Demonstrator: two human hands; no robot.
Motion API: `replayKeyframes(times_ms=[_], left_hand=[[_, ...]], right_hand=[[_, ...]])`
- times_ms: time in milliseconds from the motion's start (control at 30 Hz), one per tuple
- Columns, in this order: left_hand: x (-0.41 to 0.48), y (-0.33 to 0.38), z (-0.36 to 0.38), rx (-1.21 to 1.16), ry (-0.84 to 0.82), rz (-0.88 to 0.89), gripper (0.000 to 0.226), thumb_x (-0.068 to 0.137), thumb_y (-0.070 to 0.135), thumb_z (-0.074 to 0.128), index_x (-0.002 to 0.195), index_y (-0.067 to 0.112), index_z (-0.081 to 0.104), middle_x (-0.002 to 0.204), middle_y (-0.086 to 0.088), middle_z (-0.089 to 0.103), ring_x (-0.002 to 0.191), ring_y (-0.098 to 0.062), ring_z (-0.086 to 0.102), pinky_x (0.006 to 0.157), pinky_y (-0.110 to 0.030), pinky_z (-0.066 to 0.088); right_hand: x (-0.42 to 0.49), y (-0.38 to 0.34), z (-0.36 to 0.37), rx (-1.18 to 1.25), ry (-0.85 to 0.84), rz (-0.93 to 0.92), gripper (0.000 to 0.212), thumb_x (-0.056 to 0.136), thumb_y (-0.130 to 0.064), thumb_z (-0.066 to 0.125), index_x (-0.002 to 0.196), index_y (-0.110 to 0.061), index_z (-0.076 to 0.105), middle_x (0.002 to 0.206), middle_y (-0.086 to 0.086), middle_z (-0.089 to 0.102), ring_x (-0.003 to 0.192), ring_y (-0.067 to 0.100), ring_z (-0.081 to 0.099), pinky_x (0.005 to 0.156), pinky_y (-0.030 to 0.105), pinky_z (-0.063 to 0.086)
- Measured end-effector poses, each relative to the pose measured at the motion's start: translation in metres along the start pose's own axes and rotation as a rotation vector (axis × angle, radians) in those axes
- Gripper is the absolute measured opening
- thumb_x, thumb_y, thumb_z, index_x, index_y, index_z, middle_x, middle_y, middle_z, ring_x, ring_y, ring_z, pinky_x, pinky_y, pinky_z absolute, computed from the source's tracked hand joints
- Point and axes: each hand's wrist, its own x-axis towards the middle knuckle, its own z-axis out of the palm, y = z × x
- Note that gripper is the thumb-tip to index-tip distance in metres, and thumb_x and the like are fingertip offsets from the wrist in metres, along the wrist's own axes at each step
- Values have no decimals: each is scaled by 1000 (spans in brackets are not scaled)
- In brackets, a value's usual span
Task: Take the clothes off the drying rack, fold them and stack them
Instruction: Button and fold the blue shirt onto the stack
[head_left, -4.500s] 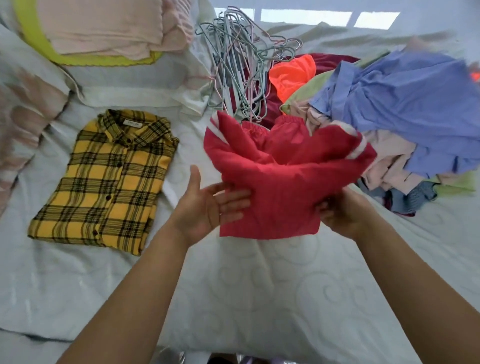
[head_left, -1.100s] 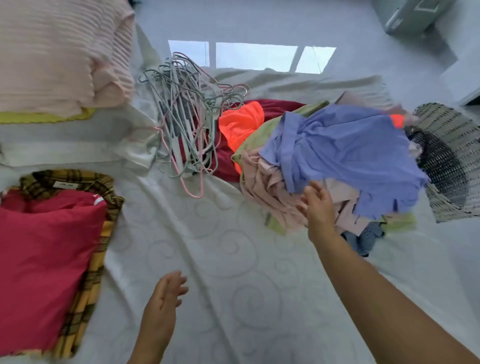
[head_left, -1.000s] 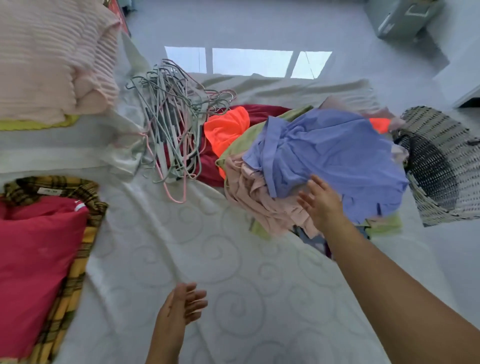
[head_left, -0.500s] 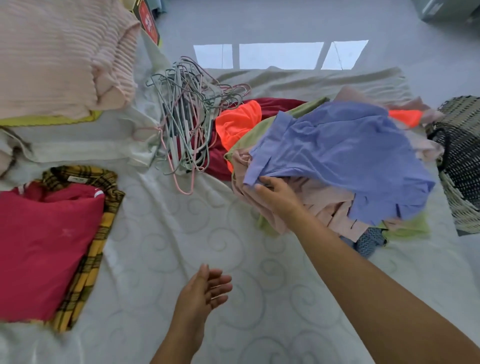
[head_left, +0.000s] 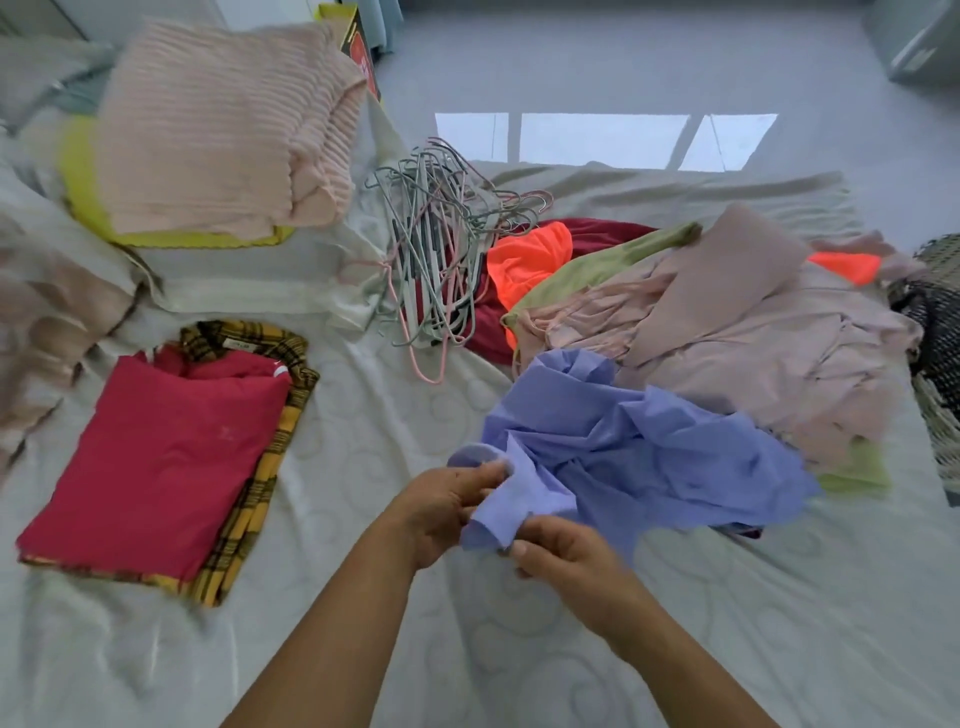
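Pinching the near edge of the crumpled blue shirt (head_left: 639, 457) in the curled fingers of left hand (head_left: 441, 512) and right hand (head_left: 566, 558). Lying nearer than the hanger heap (head_left: 436, 260), slightly to its right.

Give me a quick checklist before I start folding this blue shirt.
1. Grip: left hand and right hand both pinch the edge of the blue shirt: ok.
2. Shirt clear of the pink clothes: not ok, its far side overlaps them.
3. Shirt laid flat: not ok, crumpled.
4. Bare sheet near the hands for folding: ok.
5. Stack: red garment folded on the plaid shirt: ok.
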Motion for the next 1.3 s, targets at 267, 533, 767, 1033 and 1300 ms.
replayKeyframes(times_ms=[267, 533, 767, 1033, 1300], left_hand=[[-39, -34, 8, -60, -74, -20, 28, 94, 22, 49, 101, -3, 62, 76, -11, 69, 63, -17, 66, 56, -25, 54], [-130, -12, 14, -174, -188, 350, 33, 77, 15, 56, 104, -3, 57, 100, -20, 65, 85, -27, 64, 70, -31, 57], [-247, 20, 10, -17, -291, 580, 27, 79, 16, 55, 101, 3, 64, 93, -12, 70, 86, -26, 65, 81, -36, 54], [-314, 25, -54, 328, -28, 750, 16, 90, 10, 57, 101, 22, 60, 106, -4, 64, 98, -16, 58, 80, -24, 44], [-341, -3, -51, 710, -134, 699, 32, 79, 17, 71, 106, 19, 54, 102, 3, 63, 84, -1, 59, 71, -11, 46]], right_hand=[[-46, -5, 5, -451, -70, -246, 25, 77, -26, 49, 95, -32, 65, 75, -33, 58, 77, 0, 55, 71, 19, 45], [-106, -36, 16, -398, 426, -369, 30, 85, -16, 62, 96, -41, 50, 85, -10, 59, 82, 5, 55, 71, 13, 43], [-151, -131, 77, -449, 423, -552, 19, 79, -25, 59, 74, -29, 41, 61, -9, 43, 59, -2, 47, 58, 15, 35], [-233, -230, 106, -297, 357, -553, 20, 98, -14, 42, 90, -15, 61, 84, -2, 63, 65, -3, 55, 64, 8, 41], [-300, -288, 129, -233, 213, -593, 24, 96, -11, 42, 93, -18, 65, 87, 1, 68, 82, 17, 59, 76, 31, 45]])
